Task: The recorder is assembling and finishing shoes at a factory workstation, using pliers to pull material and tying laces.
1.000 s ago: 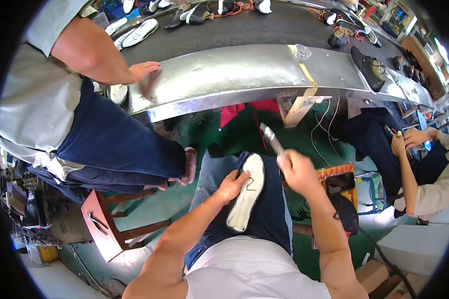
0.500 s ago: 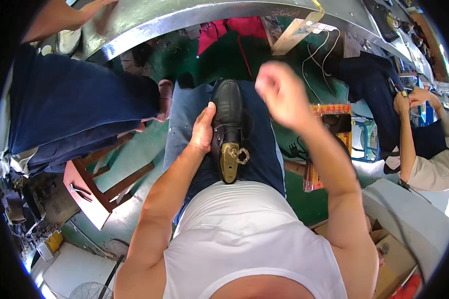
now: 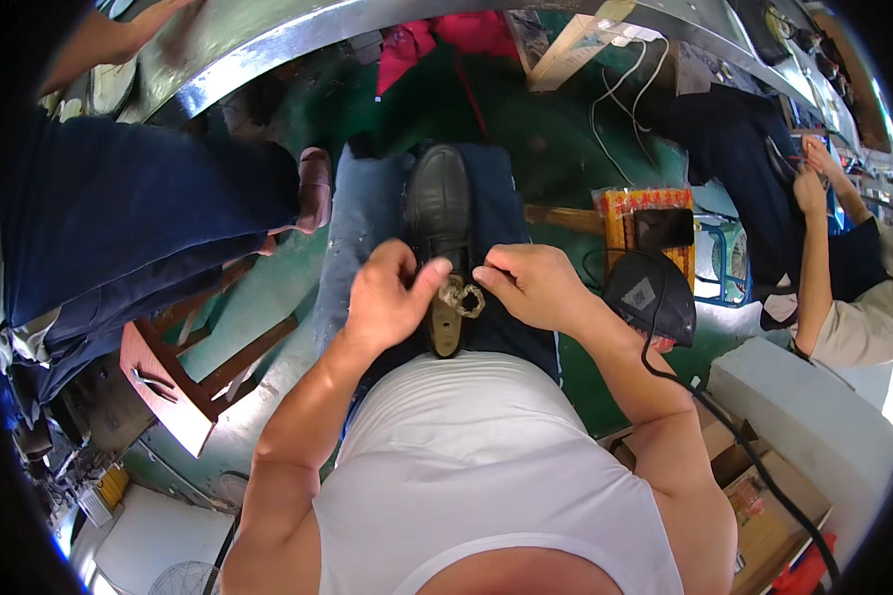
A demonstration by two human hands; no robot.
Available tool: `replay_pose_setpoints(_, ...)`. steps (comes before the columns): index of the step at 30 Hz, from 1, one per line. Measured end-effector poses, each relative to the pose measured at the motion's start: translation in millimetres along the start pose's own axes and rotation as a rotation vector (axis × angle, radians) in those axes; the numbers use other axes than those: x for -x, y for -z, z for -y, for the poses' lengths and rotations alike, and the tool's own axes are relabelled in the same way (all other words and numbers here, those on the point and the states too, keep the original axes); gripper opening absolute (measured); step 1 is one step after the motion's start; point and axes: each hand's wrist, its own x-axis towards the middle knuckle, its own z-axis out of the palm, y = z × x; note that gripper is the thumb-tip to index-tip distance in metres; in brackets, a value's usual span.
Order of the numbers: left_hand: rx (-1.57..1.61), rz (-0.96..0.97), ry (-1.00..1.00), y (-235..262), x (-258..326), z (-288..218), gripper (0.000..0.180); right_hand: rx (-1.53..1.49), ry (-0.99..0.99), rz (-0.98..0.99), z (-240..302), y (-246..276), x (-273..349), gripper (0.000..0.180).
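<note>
A black leather shoe (image 3: 440, 198) lies across my lap with its toe pointing away from me. A brass-coloured shoe last (image 3: 447, 335) shows at its heel end, with a rough twisted loop (image 3: 467, 300) on it. My left hand (image 3: 387, 299), fingers curled and thumb reaching inward, is at the left side of the shoe's opening. At the right side, my right hand (image 3: 532, 287) has thumb and forefinger drawn together. What either hand pinches is too small or hidden to make out.
Left stands a wooden stool (image 3: 169, 389) with pliers (image 3: 155, 385) on it. Right are a black rounded object (image 3: 651, 296), a dark cord (image 3: 754, 458) and a red-and-yellow box (image 3: 613, 203). A metal bench (image 3: 298, 55) runs ahead. Co-workers sit at both sides.
My right hand has swung down from beyond the shoe's right side to its opening. My left hand has let go of the shoe's side and moved nearer, to the opening.
</note>
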Motion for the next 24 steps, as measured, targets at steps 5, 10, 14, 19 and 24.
replay_pose_setpoints(5, 0.480, 0.229, 0.282, 14.4, -5.7, 21.1, 0.034, 0.007, 0.488, -0.243, 2.0, -1.5, -47.5, 0.023)
replay_pose_setpoints(10, 0.799, 0.240, 0.389, 30.1, -13.2, 24.9, 0.022, -0.128, 0.498, -0.061, -5.0, -6.9, -67.3, 0.027)
replay_pose_setpoints(14, 1.088, 0.403, 0.352, 49.8, -3.8, 42.2, 0.009, -0.069, 0.555, -0.045, 10.8, -0.4, -67.2, 0.026)
replay_pose_setpoints(19, 1.060, 0.491, 0.279, 33.9, 0.8, 57.5, 0.017, -0.038, 0.407, 0.002, -6.5, -12.7, -54.4, 0.027)
replay_pose_setpoints(24, 1.119, 0.567, 0.250, 59.6, 1.4, 41.8, 0.023, -0.057, 0.390, 0.040, -4.4, -9.4, -56.9, 0.030)
